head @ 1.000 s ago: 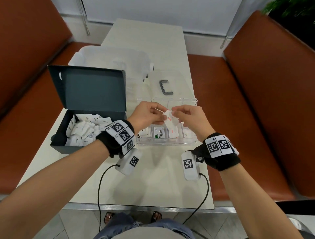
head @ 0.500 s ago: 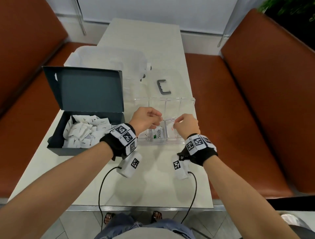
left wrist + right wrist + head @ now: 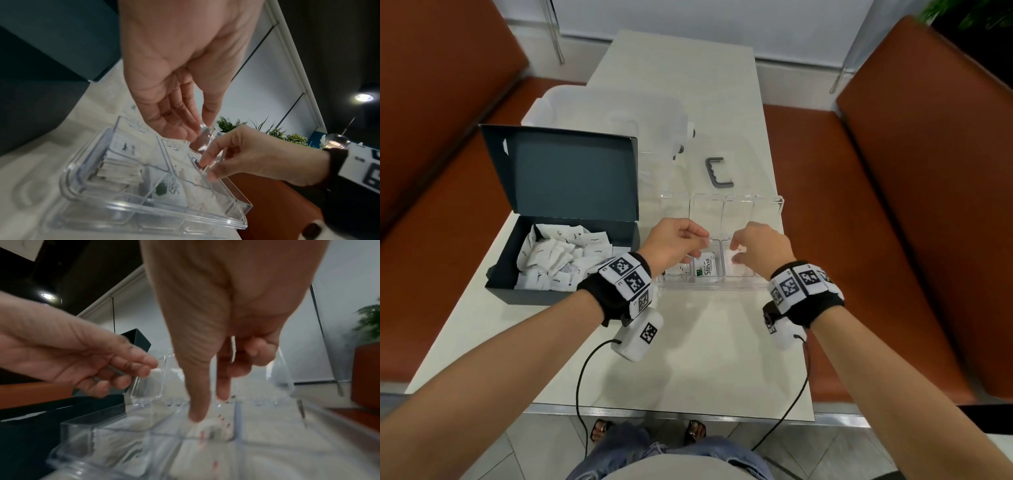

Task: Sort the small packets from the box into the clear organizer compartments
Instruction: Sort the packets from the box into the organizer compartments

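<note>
Over the clear organizer [image 3: 722, 286] at frame centre, the right hand [image 3: 760, 251] pokes a red-printed packet [image 3: 209, 430] down with straight fingers, the left hand [image 3: 674, 245] hangs loosely curled, likely due at the box [image 3: 524, 294] next

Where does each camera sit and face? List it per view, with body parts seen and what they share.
Head: on the head, looking down at the table, box, organizer; both forearms, left hand, right hand.
Left wrist: under the left palm, looking along its fingers at the organizer; right hand too.
Right wrist: under the right palm, facing the organizer; left hand too.
Shared: organizer, both hands.
</note>
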Demonstrator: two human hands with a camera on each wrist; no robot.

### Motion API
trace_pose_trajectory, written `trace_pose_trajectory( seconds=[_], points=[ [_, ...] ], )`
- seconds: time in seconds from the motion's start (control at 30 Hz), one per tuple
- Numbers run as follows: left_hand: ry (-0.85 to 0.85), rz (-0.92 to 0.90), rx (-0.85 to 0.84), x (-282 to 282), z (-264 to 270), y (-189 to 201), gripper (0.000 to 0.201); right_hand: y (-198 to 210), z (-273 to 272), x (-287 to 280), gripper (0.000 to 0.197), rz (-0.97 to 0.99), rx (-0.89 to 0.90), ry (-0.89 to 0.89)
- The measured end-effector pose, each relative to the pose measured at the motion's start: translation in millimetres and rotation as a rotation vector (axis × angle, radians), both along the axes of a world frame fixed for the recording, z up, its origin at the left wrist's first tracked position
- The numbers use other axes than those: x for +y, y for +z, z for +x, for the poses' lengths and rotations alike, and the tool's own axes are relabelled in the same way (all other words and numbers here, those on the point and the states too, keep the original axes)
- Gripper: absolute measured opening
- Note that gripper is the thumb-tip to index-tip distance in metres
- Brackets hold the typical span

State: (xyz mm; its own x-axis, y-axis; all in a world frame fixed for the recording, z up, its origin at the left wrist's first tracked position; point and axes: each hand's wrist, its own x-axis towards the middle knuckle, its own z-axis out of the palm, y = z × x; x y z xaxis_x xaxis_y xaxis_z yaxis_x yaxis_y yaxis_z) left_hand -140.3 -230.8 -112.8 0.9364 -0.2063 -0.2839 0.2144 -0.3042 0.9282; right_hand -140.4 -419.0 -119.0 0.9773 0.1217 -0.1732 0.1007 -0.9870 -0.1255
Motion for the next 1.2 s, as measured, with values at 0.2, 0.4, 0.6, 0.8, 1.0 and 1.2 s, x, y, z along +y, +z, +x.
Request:
trace_pose_trajectory(
  seconds=[0.2, 0.4, 0.6, 0.8, 1.0, 1.2],
  points=[
    [0.01, 0.026, -0.024, 3.9, -0.3, -1.6, 0.014, -2.8, 6.0, 0.4, 0.035, -0.246, 0.068, 0.29],
    [-0.131, 0.204, -0.18, -7.9, -7.6, -13.1, 0.014, -13.7, 4.9, -0.9, 0.037, -0.256, -0.029, 0.331],
    [-0.257, 0.332, -0.235, -14.4, -17.2, -24.2, 0.019, -12.8, 0.0, -6.7, 0.036, -0.149, -0.029, 0.318],
    [-0.174, 0.316, -0.261, -12.1, -16.8, -14.7, 0.018, 24.0, -6.8, -26.2, 0.017, 0.168, -0.136, 0.174],
    [-0.227, 0.308, -0.238, 0.8, -10.5, 17.0, 0.016, 72.6, -13.9, -23.2, 0.011, 0.559, -0.32, 0.051],
    [-0.205, 0.306, -0.204, 56.0, -12.9, 38.9, 0.012, 74.9, -24.1, 43.6, 0.011, 0.822, -0.121, 0.123]
  ],
)
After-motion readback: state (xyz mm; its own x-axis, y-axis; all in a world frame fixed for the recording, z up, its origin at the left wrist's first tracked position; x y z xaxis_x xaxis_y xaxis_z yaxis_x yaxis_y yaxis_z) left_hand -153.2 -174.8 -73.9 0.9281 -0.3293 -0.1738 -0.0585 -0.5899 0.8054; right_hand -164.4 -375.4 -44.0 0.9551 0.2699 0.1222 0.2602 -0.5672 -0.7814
